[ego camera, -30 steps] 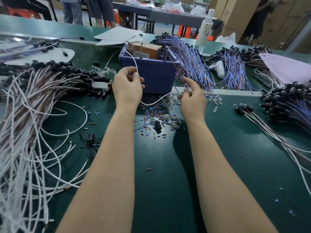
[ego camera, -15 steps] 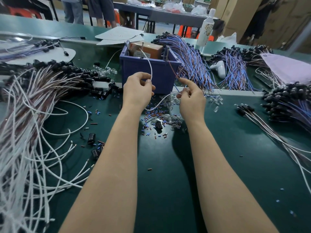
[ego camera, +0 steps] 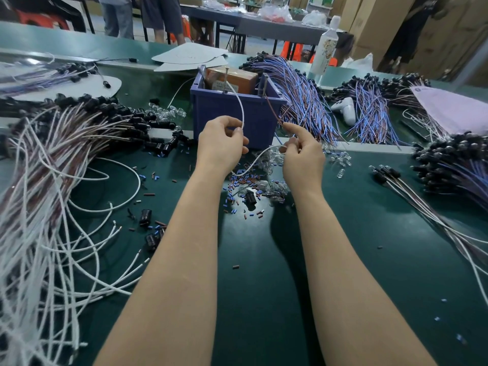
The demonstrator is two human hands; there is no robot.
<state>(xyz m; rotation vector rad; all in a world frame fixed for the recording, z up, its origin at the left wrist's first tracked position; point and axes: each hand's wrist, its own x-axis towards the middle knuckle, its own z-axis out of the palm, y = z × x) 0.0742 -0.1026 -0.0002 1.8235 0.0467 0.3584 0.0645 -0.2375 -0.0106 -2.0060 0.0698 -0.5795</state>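
My left hand (ego camera: 221, 145) pinches a thin white wire (ego camera: 239, 105) that arcs up over the front of a blue plastic bin (ego camera: 239, 120). From that hand the same wire loops down and across to my right hand (ego camera: 301, 157), which pinches its other end along with a thin brown wire (ego camera: 272, 107) running up to the bin's right rim. Both hands hover just in front of the bin, above a scatter of small blue and red sleeves (ego camera: 244, 178) and clear glass bulbs (ego camera: 274, 190) on the green table (ego camera: 356, 260).
A big heap of white and brown wires with black caps (ego camera: 52, 180) fills the left. Blue and brown wire bundles (ego camera: 303, 101) lie behind the bin, with more black-capped bundles (ego camera: 454, 167) at right. A white bottle (ego camera: 326, 46) stands at the back. People stand beyond the table.
My left hand has moved right, toward the right hand, bringing the white wire in front of the bin. The right hand has taken a brown wire between its fingers.
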